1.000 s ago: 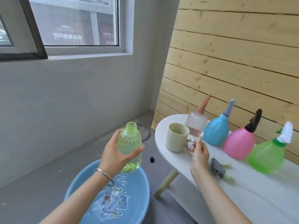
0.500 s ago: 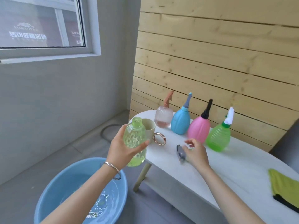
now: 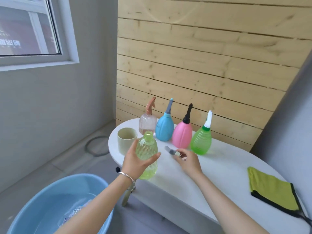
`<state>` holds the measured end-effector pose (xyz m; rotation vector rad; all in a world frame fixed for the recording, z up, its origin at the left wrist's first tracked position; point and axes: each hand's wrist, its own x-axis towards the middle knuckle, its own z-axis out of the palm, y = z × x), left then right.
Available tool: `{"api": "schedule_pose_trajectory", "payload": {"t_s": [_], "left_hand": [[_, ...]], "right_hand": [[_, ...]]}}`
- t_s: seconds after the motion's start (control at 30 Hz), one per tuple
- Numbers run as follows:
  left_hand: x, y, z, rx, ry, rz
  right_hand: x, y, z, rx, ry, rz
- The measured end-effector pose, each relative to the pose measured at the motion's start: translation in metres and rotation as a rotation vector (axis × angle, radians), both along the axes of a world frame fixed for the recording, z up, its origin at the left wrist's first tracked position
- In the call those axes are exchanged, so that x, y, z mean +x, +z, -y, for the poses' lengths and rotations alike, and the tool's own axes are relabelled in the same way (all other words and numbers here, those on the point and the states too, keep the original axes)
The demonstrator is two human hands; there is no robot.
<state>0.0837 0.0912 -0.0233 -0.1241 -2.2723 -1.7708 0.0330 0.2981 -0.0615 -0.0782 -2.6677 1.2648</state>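
My left hand [image 3: 137, 161] grips an uncapped yellow-green ribbed bottle [image 3: 147, 152] with liquid in it, held upright at the near edge of the white oval table [image 3: 194, 176]. To its right, my right hand [image 3: 189, 160] pinches a grey spray head [image 3: 170, 151] just above the tabletop. The bottle's open neck is level with the beige cup [image 3: 127, 140] behind it.
Along the wooden wall stand a clear pink spray bottle [image 3: 147, 123], a blue one [image 3: 164, 126], a pink one [image 3: 182, 134] and a green one [image 3: 201, 141]. A yellow-green cloth [image 3: 271, 188] lies at the table's right end. A blue basin [image 3: 50, 206] of water sits on the floor, lower left.
The view swung right. My left hand carried the bottle from above the basin to the table edge. My right hand left the cup's handle and picked up the grey spray head.
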Motion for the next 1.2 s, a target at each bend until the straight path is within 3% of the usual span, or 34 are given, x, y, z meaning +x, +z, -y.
{"api": "schedule_pose_trajectory", "payload": {"t_s": [0.23,0.47,0.67,1.0,1.2], "left_hand": [[-0.019,-0.019,-0.034,0.007,-0.093,0.016],[-0.030,-0.035,-0.063,0.015,-0.155,-0.009],[-0.036,-0.041,-0.071,-0.003,-0.138,-0.018],[-0.039,-0.048,-0.071,-0.001,-0.153,-0.014],[-0.038,-0.046,-0.072,-0.004,-0.158,-0.001]], "right_hand": [[0.014,0.113,-0.014,-0.692,0.045,-0.332],[0.027,0.161,-0.014,-0.814,0.097,-0.490],[0.039,0.190,-0.007,-1.142,0.224,-0.526],[0.036,0.192,0.011,-1.221,0.245,-0.528],[0.037,0.194,0.009,-1.126,0.250,-0.529]]}}
